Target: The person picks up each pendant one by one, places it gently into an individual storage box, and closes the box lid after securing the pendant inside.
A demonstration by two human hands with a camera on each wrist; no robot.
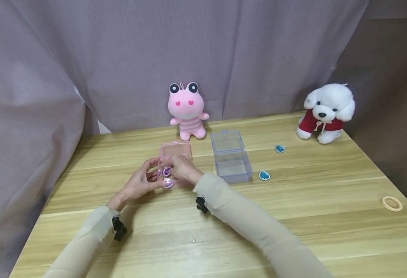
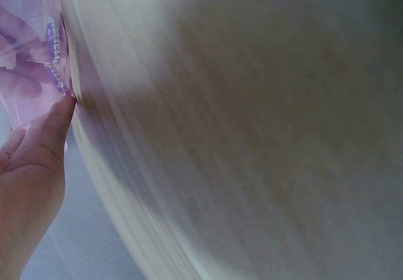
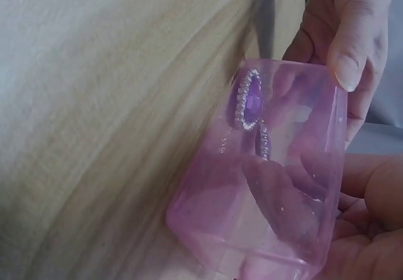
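Note:
In the head view, a pink see-through box (image 1: 175, 150) stands with its lid open toward the back. My left hand (image 1: 141, 182) grips the box's left side, thumb at the near corner and fingers farther back. My right hand (image 1: 184, 169) reaches down into the box from the right. Its fingertips show only through the pink wall in the right wrist view, so whether they pinch anything is unclear. Two purple heart gems with pearly rims, one purple gem (image 1: 168, 183) near the front wall and another purple gem (image 1: 166, 171) beside my right fingers, are inside the box.
A clear bluish box (image 1: 233, 177) stands lid open to the right. Near it lie a blue gem (image 1: 264, 175) and a second blue gem (image 1: 279, 148). A pink plush toy (image 1: 188, 110) and white plush dog (image 1: 328, 112) sit behind; a wooden ring (image 1: 392, 204) lies far right.

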